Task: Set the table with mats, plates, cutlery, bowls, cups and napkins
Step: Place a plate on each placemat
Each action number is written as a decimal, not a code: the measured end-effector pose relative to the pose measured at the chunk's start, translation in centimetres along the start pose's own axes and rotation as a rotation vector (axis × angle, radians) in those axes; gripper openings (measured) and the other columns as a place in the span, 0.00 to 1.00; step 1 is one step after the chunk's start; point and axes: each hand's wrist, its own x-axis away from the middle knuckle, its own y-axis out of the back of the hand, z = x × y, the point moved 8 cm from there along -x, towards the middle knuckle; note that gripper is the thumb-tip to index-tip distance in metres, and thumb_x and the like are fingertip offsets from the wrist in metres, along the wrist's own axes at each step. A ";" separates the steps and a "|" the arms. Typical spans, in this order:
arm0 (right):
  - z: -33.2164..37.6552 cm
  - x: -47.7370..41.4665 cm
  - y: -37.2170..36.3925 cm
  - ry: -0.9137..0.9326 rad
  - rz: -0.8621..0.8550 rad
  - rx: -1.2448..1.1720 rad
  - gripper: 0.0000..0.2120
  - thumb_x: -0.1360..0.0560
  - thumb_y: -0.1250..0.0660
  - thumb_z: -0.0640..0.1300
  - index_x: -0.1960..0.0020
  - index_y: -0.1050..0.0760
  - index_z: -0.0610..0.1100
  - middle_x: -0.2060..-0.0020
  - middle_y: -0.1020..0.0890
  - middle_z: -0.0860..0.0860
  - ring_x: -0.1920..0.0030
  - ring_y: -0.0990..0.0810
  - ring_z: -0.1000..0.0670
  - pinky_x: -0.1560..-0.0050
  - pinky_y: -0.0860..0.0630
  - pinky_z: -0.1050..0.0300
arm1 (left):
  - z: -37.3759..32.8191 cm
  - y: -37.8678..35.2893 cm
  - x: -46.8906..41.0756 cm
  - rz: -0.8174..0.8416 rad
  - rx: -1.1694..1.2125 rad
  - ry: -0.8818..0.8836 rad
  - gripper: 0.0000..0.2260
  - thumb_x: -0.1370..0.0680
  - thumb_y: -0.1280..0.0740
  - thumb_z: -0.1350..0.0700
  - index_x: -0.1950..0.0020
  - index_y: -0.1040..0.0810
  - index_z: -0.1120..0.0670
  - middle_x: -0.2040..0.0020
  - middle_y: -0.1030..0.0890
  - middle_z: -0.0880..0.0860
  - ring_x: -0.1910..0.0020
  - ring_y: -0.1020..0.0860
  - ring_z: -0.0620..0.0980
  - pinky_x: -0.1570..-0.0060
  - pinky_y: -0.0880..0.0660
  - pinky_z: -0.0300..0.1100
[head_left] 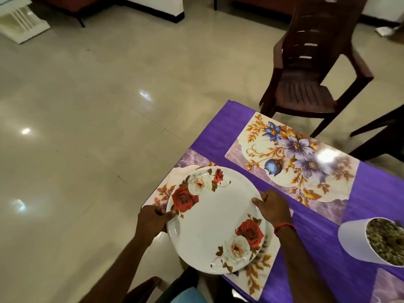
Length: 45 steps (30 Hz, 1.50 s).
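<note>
Holding: left hand point(150, 219) grips the plate point(214, 217) at its 9 o'clock rim, thumb on top; right hand point(273, 209) grips it at 3 o'clock, fingers curled over the edge.
Plates: one, rose-printed, over the near mat point(260, 272) at the table point(218, 132) corner; resting or lifted, cannot tell.
Mats: three, floral; far mat point(262, 149) at the plate's 1 o'clock, third mat point(387, 287) at 4 o'clock, only a corner showing.
Pots: one white pot point(354, 241) at 3 o'clock.
Chairs: two, brown; chair point(306, 95) at 1 o'clock, second chair point(380, 136) at 2 o'clock.
</note>
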 end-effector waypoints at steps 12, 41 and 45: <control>-0.2 -2.5 -2.4 -0.168 -0.063 -0.074 0.15 0.26 0.25 0.50 0.59 0.28 0.43 0.63 0.25 0.51 0.57 0.24 0.46 0.57 0.33 0.56 | -1.1 0.1 -5.3 0.152 -0.115 -0.005 0.15 0.31 0.17 0.54 0.70 0.18 0.58 0.70 0.16 0.57 0.70 0.16 0.61 0.62 0.16 0.59; 1.6 -1.8 -1.5 -0.152 -0.160 -0.306 0.13 0.22 0.29 0.49 0.49 0.30 0.43 0.56 0.21 0.46 0.53 0.20 0.43 0.53 0.22 0.50 | -1.2 1.1 -1.8 0.028 -0.003 -0.018 0.21 0.24 0.25 0.47 0.61 0.30 0.60 0.62 0.22 0.62 0.64 0.19 0.61 0.68 0.18 0.54; 2.8 -1.2 -1.4 -0.104 -0.180 -0.378 0.12 0.23 0.28 0.48 0.53 0.30 0.44 0.60 0.22 0.47 0.57 0.22 0.45 0.57 0.25 0.52 | -1.2 2.6 -2.0 0.003 0.043 0.002 0.19 0.23 0.25 0.48 0.62 0.28 0.59 0.59 0.19 0.63 0.58 0.17 0.63 0.61 0.16 0.59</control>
